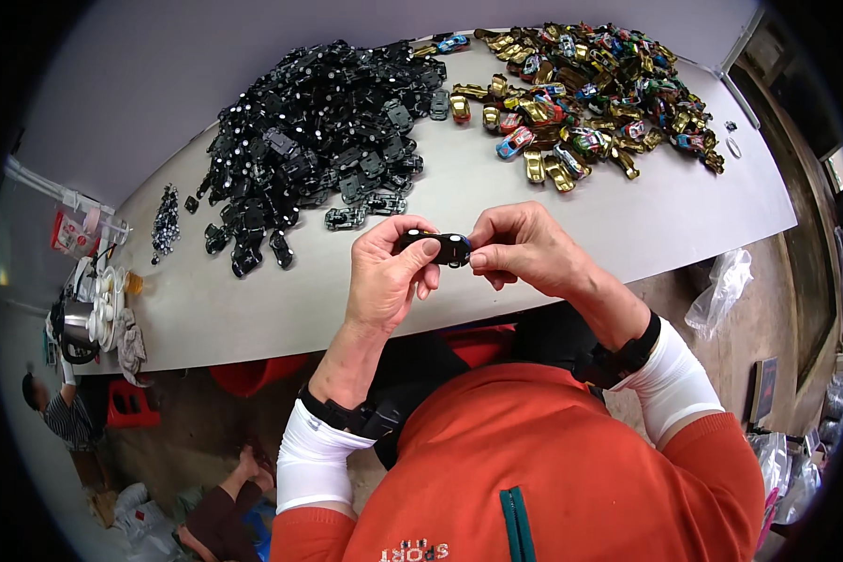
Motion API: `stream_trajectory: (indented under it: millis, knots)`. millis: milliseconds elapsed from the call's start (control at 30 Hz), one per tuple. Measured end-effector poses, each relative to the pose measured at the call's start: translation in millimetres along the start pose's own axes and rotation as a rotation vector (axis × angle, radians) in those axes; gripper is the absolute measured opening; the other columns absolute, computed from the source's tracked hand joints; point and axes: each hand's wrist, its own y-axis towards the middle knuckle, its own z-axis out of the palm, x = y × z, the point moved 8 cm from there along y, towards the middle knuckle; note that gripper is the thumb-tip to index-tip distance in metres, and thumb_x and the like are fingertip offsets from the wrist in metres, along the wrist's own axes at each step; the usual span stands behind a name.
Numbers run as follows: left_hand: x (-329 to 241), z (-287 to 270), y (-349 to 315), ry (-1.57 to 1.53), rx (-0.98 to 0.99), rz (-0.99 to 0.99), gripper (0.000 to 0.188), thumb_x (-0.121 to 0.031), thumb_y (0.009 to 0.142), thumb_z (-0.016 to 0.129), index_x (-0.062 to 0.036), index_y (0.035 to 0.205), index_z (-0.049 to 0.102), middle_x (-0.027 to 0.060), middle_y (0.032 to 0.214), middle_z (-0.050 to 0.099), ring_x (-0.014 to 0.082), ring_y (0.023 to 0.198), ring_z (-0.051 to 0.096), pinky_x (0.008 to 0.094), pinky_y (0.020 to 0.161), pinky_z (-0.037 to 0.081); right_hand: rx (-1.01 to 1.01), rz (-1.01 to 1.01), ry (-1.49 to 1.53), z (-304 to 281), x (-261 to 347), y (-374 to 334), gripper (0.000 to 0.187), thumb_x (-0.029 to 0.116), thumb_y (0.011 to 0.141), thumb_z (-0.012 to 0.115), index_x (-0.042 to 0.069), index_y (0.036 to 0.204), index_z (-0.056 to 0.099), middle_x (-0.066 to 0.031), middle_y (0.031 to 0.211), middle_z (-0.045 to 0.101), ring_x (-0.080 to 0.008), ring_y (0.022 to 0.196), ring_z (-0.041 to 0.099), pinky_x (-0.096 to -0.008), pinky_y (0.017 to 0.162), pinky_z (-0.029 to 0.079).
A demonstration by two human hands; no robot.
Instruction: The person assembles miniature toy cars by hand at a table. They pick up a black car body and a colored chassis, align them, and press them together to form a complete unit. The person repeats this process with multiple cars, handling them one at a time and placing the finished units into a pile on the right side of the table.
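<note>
Between my hands, above the near part of the table, is a small toy car (451, 250) with its black underside and pale wheels facing up. My left hand (391, 265) grips one end, its thumb pressed on the black base. At the other end, my right hand (531, 245) pinches the car between thumb and fingers. The upper side of the car is hidden beneath. Beyond my left hand lies a large heap of black toy car chassis (318, 131). Farther right is a heap of shiny gold and coloured toy car bodies (581, 103).
A small pile of wheel parts (166, 223) lies at the left of the grey table (281, 318). Cups (112, 304) and a metal kettle (78, 326) stand by the left edge. A plastic bag (721, 290) hangs off the right side. Other people (64, 412) are at lower left.
</note>
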Motion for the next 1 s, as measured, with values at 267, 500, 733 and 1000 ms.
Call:
stream_trajectory:
  millis: [267,500,733,1000]
  knots:
    - [-2,8,-3,0.264,-0.176,0.086,0.009,0.002,0.082,0.064,0.0028,0.088,0.057,0.0056,0.064,0.058,0.0071,0.044,0.051,0.0186,0.035,0.038,-0.155,-0.018,-0.089,-12,-12,-3,0.003,0.002,0.083,0.061,-0.001,0.084,0.061,-0.0024,0.065,0.057,-0.0065,0.052,0.051,-0.0204,0.045,0.04]
    - [14,-10,-1,0.104,-0.193,-0.04,0.011,0.001,0.08,0.066,0.0024,0.087,0.057,0.006,0.066,0.059,0.0079,0.043,0.051,0.0181,0.033,0.036,-0.113,0.114,0.042,-9,-29,-3,0.009,0.005,0.086,0.059,-0.002,0.09,0.059,-0.0033,0.069,0.057,-0.0068,0.053,0.05,-0.0198,0.045,0.039]
    - [20,-15,0,-0.167,-0.339,0.188,0.016,-0.006,0.079,0.071,-0.0008,0.089,0.06,0.0014,0.072,0.06,0.006,0.054,0.05,0.0181,0.043,0.035,-0.268,-0.019,0.122,1,-40,5,0.008,0.007,0.087,0.06,0.001,0.083,0.057,-0.003,0.068,0.057,-0.0068,0.052,0.05,-0.019,0.045,0.038]
    - [22,-17,-20,-0.038,0.035,-0.018,0.023,-0.02,0.092,0.057,-0.002,0.105,0.053,0.0047,0.081,0.057,0.0151,0.065,0.057,0.0251,0.05,0.046,-0.062,0.056,-0.242,-17,-17,-8,0.016,0.008,0.087,0.057,-0.002,0.096,0.065,0.0002,0.066,0.056,-0.0059,0.058,0.049,-0.0211,0.054,0.041]
